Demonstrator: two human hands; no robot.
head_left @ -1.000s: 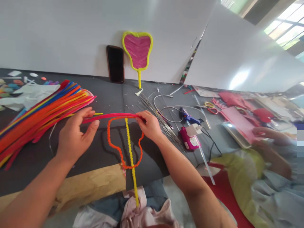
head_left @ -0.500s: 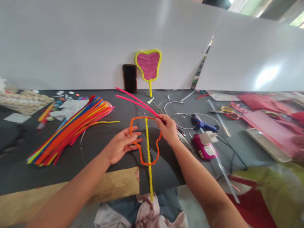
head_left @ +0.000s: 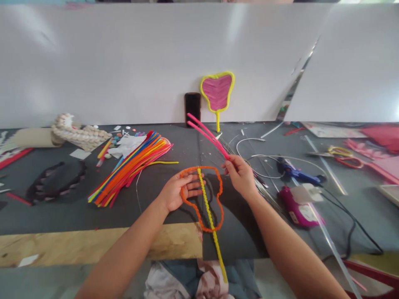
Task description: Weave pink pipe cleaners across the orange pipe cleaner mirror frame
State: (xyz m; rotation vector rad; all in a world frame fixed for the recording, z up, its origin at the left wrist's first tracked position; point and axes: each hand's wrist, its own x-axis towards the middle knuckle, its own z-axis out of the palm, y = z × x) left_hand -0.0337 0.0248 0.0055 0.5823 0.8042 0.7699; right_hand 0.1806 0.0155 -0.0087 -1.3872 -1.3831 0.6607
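My left hand (head_left: 179, 191) grips the left edge of an orange pipe cleaner frame (head_left: 222, 195), its thumb in front and fingers spread behind. A twisted yellow pipe cleaner (head_left: 209, 211) runs down the middle of that frame and sticks out below as a handle, over the lap. In my right hand (head_left: 241, 176) two pink pipe cleaners (head_left: 208, 135) are pinched, pointing up and to the left. The right hand is apart from the orange frame. A finished-looking yellow-rimmed fan shape with a pink middle (head_left: 218, 93) leans on the white board behind.
A bundle of coloured pipe cleaners (head_left: 131, 170) lies to the left, beside a dark braided band (head_left: 56, 182). A phone (head_left: 192, 108) leans at the back. Rightward are wires (head_left: 264, 191), a blue glue gun (head_left: 299, 172), a magenta device (head_left: 299, 209) and scissors (head_left: 343, 155).
My right hand has come away from the orange frame's top edge, carrying the pink pipe cleaners up and right. The frame now tilts in my left hand. The view has turned left.
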